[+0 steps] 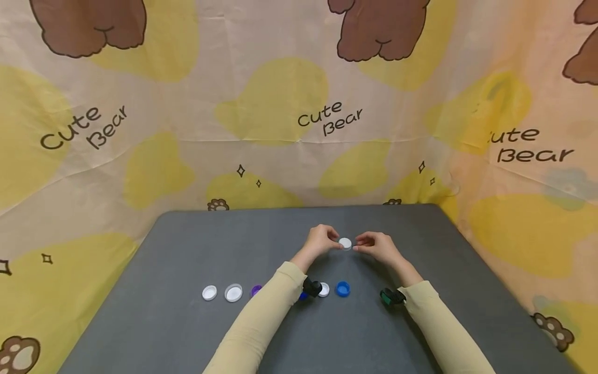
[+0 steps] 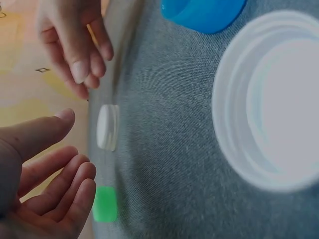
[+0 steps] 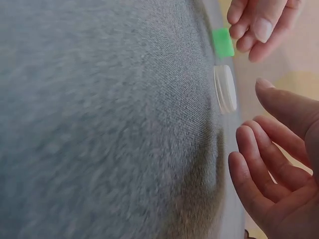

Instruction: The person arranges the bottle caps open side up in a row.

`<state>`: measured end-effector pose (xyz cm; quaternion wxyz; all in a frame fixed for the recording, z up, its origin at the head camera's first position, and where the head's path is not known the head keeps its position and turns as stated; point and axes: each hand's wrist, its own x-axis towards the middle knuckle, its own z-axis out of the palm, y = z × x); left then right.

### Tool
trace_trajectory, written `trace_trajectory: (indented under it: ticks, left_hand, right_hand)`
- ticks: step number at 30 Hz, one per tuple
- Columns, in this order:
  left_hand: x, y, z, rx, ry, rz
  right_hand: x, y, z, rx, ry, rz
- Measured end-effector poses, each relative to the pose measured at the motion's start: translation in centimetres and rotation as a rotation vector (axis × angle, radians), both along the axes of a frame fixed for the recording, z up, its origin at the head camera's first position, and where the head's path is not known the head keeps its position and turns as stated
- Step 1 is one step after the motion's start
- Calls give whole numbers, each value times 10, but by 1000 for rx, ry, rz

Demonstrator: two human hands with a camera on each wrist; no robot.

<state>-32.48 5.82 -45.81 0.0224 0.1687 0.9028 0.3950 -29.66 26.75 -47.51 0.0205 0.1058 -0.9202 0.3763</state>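
A round white lid (image 1: 345, 243) lies on the far part of the grey table, between the two hands. My left hand (image 1: 322, 240) is at its left, thumb and fingers apart and holding nothing in the left wrist view. On the other side my right hand (image 1: 377, 246) faces the lid, its fingers loosely bent and nothing between them in the right wrist view. A green cap (image 2: 105, 204) stands near the left hand's fingers; the left hand hides it in the head view.
Nearer the body runs a row of bottle caps: white caps (image 1: 209, 293), a purple cap (image 1: 255, 291) and a blue cap (image 1: 343, 289). My left sleeve (image 1: 261, 317) covers part of that row. A patterned cloth (image 1: 280, 104) hangs behind the table (image 1: 187, 249).
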Motion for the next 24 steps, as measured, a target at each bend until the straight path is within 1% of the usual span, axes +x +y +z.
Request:
trace_trajectory:
  ticks: [4, 10, 14, 19, 24]
  left_hand:
    - [-1, 6, -4, -50, -15, 13]
    - [-2, 12, -9, -87, -14, 8]
    - [-1, 12, -11, -88, -13, 3]
    - [-1, 12, -9, -56, -33, -6]
    - [-2, 11, -9, -61, -39, -12]
  right_hand:
    - [-8, -5, -5, 8, -4, 0]
    - [-12, -13, -7, 1, -23, 5]
    - [-15, -16, -9, 12, -21, -1]
    - [-19, -20, -12, 51, -1, -16]
    - [-21, -24, -12, 67, 19, -7]
